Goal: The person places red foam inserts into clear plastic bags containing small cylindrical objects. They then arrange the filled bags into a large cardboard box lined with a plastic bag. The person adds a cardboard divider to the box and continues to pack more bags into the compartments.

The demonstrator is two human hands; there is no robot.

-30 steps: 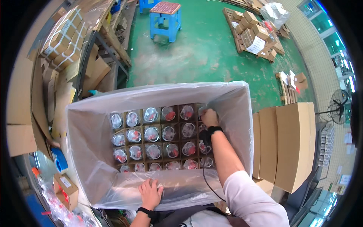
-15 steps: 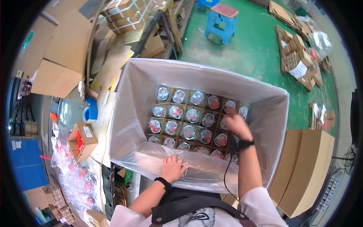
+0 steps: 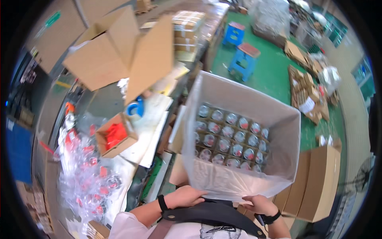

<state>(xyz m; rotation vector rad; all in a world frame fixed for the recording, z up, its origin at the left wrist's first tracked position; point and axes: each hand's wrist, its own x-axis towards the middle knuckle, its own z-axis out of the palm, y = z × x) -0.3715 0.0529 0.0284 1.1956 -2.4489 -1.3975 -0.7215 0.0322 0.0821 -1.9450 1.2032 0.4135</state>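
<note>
A large carton lined with a clear plastic liner (image 3: 223, 181) stands in front of me. Inside, rows of round plastic-wrapped pieces (image 3: 228, 132), several with red parts showing, sit in a grid of cardboard dividers. My left hand (image 3: 186, 196) is closed at the liner's near edge, left of the middle. Farther right along that same edge, my right hand (image 3: 261, 205) pinches the plastic, which creases toward its fingers. Dark bands circle both wrists.
To the left, a bench holds a small box of red pieces (image 3: 115, 135), blue tape (image 3: 135, 106) and a heap of clear-bagged items (image 3: 91, 179). An open carton (image 3: 103, 55) stands behind them. Folded cardboard (image 3: 318, 183) leans at right; blue stools (image 3: 242, 61) stand beyond.
My right hand has come out of the carton to its near edge. My left hand has drawn back from the liner's inner fold to the edge. The view has swung left.
</note>
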